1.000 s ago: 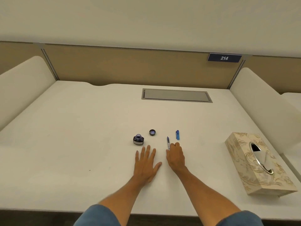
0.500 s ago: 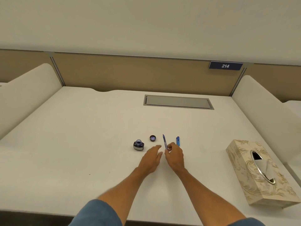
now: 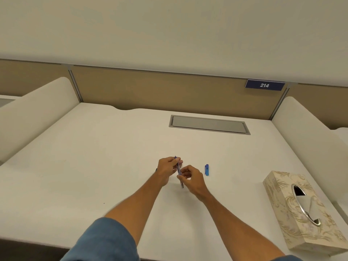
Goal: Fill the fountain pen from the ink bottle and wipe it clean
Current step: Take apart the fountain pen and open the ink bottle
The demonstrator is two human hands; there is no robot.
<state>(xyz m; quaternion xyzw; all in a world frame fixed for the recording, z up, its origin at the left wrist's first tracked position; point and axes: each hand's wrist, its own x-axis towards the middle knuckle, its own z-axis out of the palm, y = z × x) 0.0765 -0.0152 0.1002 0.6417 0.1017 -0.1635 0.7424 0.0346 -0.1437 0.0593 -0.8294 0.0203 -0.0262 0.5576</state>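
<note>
Near the centre of the frame, above the desk, the fountain pen is pinched at its upper end by the left hand and lower down by the right hand. Both pinches are best kept firm and the barrel level; the ink bottle is hidden.
</note>
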